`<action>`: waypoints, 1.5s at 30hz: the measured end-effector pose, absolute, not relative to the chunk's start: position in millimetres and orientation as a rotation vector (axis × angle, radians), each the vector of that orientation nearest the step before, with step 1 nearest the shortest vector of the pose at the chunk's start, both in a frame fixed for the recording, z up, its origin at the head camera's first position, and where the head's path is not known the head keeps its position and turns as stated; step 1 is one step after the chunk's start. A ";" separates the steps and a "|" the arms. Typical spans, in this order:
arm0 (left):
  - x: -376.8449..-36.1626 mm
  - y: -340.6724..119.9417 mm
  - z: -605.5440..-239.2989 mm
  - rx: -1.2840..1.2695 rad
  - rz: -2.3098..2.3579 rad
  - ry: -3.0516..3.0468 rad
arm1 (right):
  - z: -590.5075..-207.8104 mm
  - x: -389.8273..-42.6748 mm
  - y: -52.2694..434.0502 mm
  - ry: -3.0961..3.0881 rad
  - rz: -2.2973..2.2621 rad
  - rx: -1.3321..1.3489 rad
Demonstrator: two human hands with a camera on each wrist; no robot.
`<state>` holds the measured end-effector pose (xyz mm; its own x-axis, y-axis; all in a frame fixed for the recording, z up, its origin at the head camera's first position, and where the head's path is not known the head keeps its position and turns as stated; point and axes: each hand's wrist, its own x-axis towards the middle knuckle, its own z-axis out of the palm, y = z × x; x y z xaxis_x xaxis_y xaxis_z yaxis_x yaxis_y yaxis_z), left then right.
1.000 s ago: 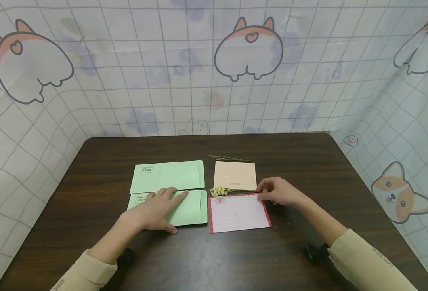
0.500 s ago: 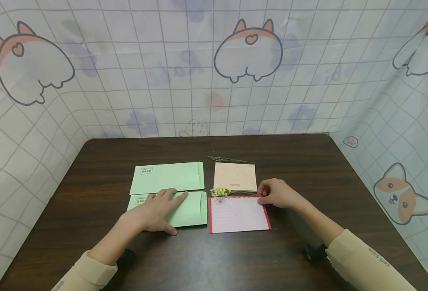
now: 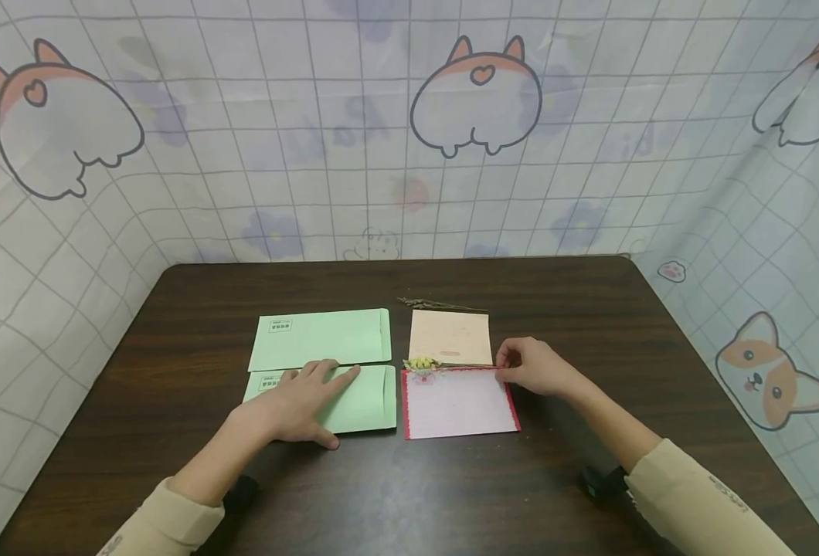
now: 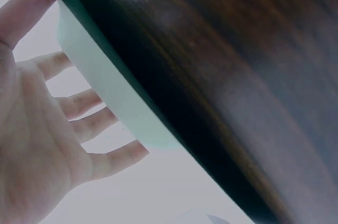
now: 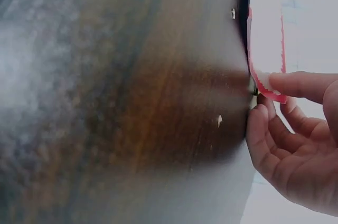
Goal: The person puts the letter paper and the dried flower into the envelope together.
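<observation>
In the head view my left hand (image 3: 305, 405) rests with fingers spread on the nearer of two green envelopes (image 3: 375, 398). The left wrist view shows its thumb and fingers along that envelope's edge (image 4: 113, 92). With thumb and fingers my right hand (image 3: 535, 367) pinches the upper right corner of a red-bordered letter card (image 3: 458, 405). In the right wrist view that card corner (image 5: 272, 87) bends up slightly under the thumb (image 5: 298, 84). A yellow dried flower sprig (image 3: 421, 363) lies along the card's top edge, its stem running toward my right fingertips.
The other green envelope (image 3: 319, 340) lies just beyond the first. A peach card (image 3: 449, 336) sits behind the red-bordered one, and a thin dried sprig (image 3: 440, 305) lies along its far edge. The dark wooden table (image 3: 548, 293) meets a printed curtain (image 3: 479, 185).
My right hand has shifted the red-bordered card slightly away from me, up to the yellow flower sprig and its stem. The left hand has stayed on the envelope.
</observation>
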<state>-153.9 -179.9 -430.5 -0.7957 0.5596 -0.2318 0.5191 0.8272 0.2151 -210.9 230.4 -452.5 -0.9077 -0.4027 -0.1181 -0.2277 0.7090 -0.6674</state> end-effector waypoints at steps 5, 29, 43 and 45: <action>-154.6 -179.7 -430.4 0.822 0.197 2.721 | -450.7 -212.1 232.1 2.604 -1.093 -0.473; -152.4 -178.5 -427.3 0.836 0.207 2.719 | -444.6 -212.9 243.9 2.317 -1.470 -0.312; -153.1 -179.6 -430.3 0.828 0.190 2.731 | -443.8 -215.5 242.2 2.201 -1.606 -0.239; -152.9 -179.6 -430.5 0.831 0.188 2.733 | -445.9 -215.9 239.3 2.194 -1.615 -0.227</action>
<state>-152.9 -179.6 -430.5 -0.7962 0.5614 -0.2255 0.5252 0.8264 0.2031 -215.9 239.3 -445.9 -0.9049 -0.3620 -0.2240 0.1063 0.3175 -0.9423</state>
